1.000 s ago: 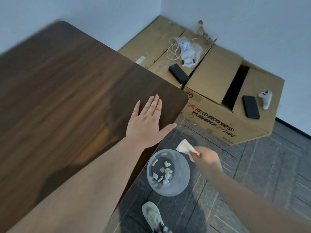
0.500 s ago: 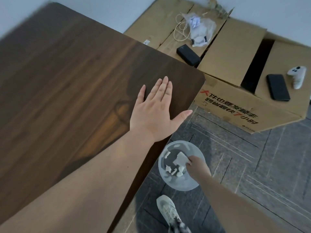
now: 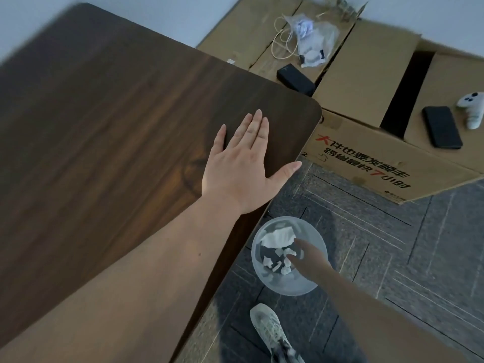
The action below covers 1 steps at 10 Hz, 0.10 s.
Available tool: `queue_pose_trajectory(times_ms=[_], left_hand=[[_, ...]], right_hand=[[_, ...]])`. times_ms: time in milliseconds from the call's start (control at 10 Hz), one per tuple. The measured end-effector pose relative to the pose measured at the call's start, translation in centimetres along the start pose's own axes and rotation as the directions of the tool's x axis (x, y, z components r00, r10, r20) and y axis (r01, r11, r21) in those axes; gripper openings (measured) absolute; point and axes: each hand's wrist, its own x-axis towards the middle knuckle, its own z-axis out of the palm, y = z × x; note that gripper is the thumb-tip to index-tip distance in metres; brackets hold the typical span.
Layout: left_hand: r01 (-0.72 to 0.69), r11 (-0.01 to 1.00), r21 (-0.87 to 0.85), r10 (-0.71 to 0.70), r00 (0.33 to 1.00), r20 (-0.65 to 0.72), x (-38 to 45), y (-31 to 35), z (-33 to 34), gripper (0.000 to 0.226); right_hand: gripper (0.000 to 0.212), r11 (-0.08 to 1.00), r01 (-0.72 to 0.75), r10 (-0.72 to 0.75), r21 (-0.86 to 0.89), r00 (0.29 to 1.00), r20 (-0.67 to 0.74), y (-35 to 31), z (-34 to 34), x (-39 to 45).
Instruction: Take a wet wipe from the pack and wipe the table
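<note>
Two hands in view. Left hand [image 3: 239,167] lies flat, palm down, on the dark wood desk [image 3: 104,127] near its rounded corner, fingers spread straight, thumb hanging past the desk edge; grips nothing. Right hand [image 3: 311,263] reaches down over a translucent round bin [image 3: 288,289] on the floor just beside the desk edge, fingers loosely apart and pointing into it, nothing clamped. Wet wipe [image 3: 277,235], white and crumpled, lies inside the bin at its far side, just beyond the right fingertips; contact with the fingertips can't be judged. Several smaller white scraps [image 3: 277,264] sit deeper in the bin. Wipe pack not visible.

Grey carpet-tile floor [image 3: 392,244] under the bin. One light sneaker [image 3: 269,328] below the bin. Large cardboard box [image 3: 366,158] with red and black print stands beyond the desk corner; on its flaps: black phone [image 3: 442,127], white controller [image 3: 472,108], black rectangular block [image 3: 296,79], clear plastic bag [image 3: 311,40] with a coiled cable [image 3: 281,44] beside it.
</note>
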Motion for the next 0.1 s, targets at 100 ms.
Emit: queue_pose_trajectory(times_ms=[100], left_hand=[[-0.005, 1.000, 0.010, 0.005, 1.000, 0.022, -0.19, 0.15, -0.18, 0.091]], right_hand=[[0.048, 0.993, 0.118, -0.116, 0.022, 0.990, -0.082, -2.39, -2.72, -1.92]])
